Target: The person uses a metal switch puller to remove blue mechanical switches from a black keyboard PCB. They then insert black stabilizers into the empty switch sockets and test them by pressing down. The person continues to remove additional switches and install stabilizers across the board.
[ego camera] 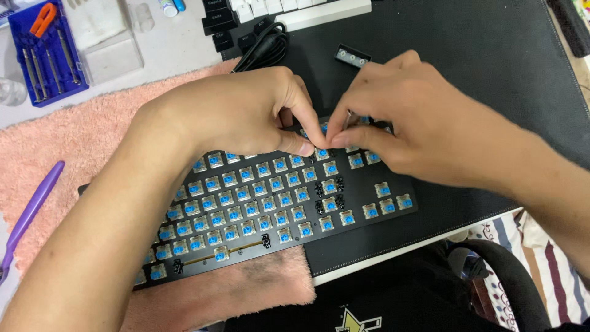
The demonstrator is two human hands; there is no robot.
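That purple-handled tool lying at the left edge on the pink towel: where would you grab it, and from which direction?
Take the purple-handled tool around the middle of its long slim handle, coming straight down from above. It lies flat and slanted on the pink towel, with bare towel on either side, so fingers could probably close across its narrow width. Its lower end runs out of view, so the working tip cannot be judged. Both hands are busy at the keyboard.

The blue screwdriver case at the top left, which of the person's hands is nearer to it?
Left. The left hand is over the keyboard, right and below the screwdriver case. The right hand is farther right.
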